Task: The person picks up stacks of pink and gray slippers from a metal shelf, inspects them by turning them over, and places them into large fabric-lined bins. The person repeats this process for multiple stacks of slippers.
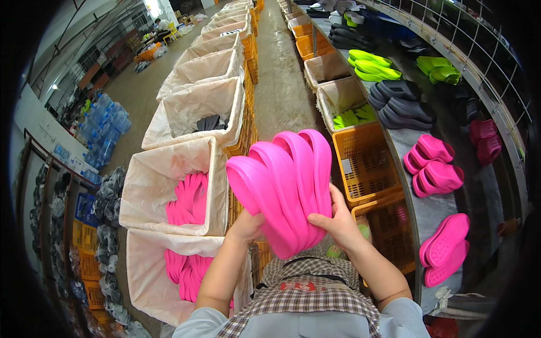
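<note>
Pink fills the two nearest cloth-lined bins (163, 186) at the person's left, each lined crate holding heaps of soles of the same colour, with more lined bins running away up the aisle beyond. Just right of them, held up at chest height, is a fanned stack of pink slippers (284, 180), four or so, standing on end with their long axis running up and away from the body and leaning a little to the left. The left hand (247, 224) cups the stack from below at its lower left edge, fingers hidden behind the soles, so I cannot tell how far they spread. The right hand (335, 219) clamps the lower right side, thumb across the front and fingers curled round the edge. Both hands touch the stack; the bins lie down and to the left of it, nearer the left arm. Further right stand orange crates (366, 163) and a long bench (434, 208) with more pink, grey and green slippers.
</note>
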{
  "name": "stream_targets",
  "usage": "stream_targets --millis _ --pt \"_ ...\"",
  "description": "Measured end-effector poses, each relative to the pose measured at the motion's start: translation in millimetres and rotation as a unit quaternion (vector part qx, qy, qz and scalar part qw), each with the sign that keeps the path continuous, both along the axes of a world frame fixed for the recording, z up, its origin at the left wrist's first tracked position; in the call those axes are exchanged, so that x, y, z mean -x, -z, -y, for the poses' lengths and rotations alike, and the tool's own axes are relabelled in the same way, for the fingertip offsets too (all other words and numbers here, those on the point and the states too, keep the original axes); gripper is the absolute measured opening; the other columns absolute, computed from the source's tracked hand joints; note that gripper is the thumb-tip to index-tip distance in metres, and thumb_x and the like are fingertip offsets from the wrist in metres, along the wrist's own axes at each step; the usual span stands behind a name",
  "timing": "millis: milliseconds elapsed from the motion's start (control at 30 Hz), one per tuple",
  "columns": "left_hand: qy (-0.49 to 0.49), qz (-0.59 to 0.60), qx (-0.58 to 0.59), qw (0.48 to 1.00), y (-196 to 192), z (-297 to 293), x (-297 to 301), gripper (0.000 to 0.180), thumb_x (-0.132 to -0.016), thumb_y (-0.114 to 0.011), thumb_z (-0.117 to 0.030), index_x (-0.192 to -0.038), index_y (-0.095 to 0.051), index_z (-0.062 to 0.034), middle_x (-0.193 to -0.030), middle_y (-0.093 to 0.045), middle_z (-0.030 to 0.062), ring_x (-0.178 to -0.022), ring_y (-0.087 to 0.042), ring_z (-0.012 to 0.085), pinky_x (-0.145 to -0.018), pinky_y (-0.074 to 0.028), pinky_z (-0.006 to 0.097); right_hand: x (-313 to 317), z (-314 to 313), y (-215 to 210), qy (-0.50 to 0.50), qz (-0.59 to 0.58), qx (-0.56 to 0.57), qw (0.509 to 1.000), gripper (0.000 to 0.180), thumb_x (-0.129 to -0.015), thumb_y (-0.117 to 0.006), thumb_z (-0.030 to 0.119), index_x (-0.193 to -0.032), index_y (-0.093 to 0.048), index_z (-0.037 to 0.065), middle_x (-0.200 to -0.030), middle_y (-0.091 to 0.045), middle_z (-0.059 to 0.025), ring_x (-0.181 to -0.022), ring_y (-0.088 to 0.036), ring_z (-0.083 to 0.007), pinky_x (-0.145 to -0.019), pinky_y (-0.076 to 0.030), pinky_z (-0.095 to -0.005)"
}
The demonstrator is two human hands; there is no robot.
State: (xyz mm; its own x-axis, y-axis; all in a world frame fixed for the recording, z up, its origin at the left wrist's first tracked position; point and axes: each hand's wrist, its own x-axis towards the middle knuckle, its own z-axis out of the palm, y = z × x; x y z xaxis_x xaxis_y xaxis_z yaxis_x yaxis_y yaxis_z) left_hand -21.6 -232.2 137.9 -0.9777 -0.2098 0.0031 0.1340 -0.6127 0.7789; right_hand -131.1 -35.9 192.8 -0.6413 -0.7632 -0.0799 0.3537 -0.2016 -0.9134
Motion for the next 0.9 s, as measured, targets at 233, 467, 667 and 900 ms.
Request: stream_targets --millis 233,467,667,900 --pt "-0.013 0.0 0.275 0.961 -3 16 -6 0.056 -0.079 -0.073 -0.01 -0.129 -0.05 -0.0043 -0.129 -0.053 0.0075 -0.116 -0.052 0.0207 -0.097 -0.043 0.038 3 -8 10 -0.043 -0.035 -0.037 0.998 0.096 -0.068 -0.079 0.001 -0.145 -0.023 0.005 -0.136 -0.043 -0.0082 -0.124 -0.045 -0.0194 -0.105 -0.036 -0.0366" --pt "-0.013 -0.02 0.393 0.919 -26 16 -4 0.048 -0.076 -0.074 -0.007 -0.121 -0.056 -0.0034 -0.122 -0.059 0.0079 -0.111 -0.055 0.0186 -0.094 -0.045 0.036 7 -12 27 -0.046 -0.105 -0.048 0.992 0.101 -0.065 -0.081 -0.002 -0.146 -0.02 0.007 -0.138 -0.04 -0.0072 -0.127 -0.041 -0.0205 -0.107 -0.034 -0.038" --pt "0.015 0.004 0.418 0.908 -14 25 -8 0.042 -0.08 -0.071 -0.014 -0.119 -0.058 -0.0021 -0.129 -0.054 0.0109 -0.122 -0.048 0.0229 -0.103 -0.037 0.036 8 -12 35 -0.025 -0.174 -0.024 0.984 0.091 -0.068 -0.08 0.006 -0.141 -0.026 0.002 -0.136 -0.041 -0.0126 -0.125 -0.044 -0.0215 -0.104 -0.037 -0.0375" --pt "-0.129 -0.016 0.43 0.893 -4 4 15 0.057 -0.089 -0.062 -0.02 -0.139 -0.036 -0.007 -0.14 -0.042 0.0103 -0.128 -0.039 0.0207 -0.106 -0.033 0.034 19 -9 51 0.033 -0.283 -0.04 0.958 0.086 -0.069 -0.079 0.004 -0.139 -0.029 0.005 -0.135 -0.043 -0.0124 -0.124 -0.044 -0.0214 -0.103 -0.036 -0.0375"
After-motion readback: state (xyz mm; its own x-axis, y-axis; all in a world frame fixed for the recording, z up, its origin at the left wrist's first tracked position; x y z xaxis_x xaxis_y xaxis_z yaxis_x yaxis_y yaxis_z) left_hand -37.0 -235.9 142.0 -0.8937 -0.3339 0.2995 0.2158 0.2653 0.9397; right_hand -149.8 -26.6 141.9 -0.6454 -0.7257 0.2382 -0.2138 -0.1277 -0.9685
